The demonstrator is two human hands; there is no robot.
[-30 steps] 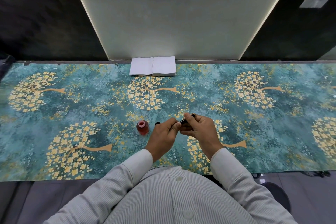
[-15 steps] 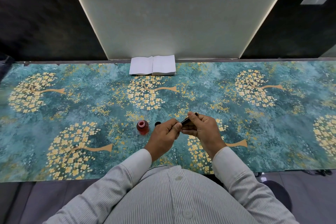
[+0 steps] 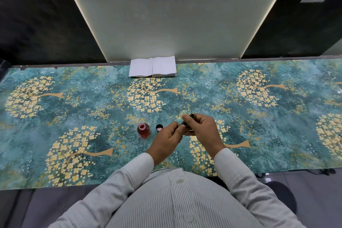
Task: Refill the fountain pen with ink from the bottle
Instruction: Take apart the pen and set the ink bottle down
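A small red ink bottle (image 3: 143, 130) stands uncapped on the teal patterned table (image 3: 74, 113), just left of my hands. Its black cap (image 3: 159, 127) lies upturned beside it on the right. A dark fountain pen (image 3: 187, 118) with gold trim is held between both hands above the table. My right hand (image 3: 202, 131) wraps around the pen's upper part, and my left hand (image 3: 169, 139) pinches its lower end with thumb and fingers. Most of the pen is hidden by my fingers.
An open white notebook (image 3: 152, 66) lies at the table's far edge against the pale wall panel. The table's near edge runs just in front of my body.
Both hands stay together on the pen, and the pen's tilt shifts slightly. The bottle and cap have not moved.
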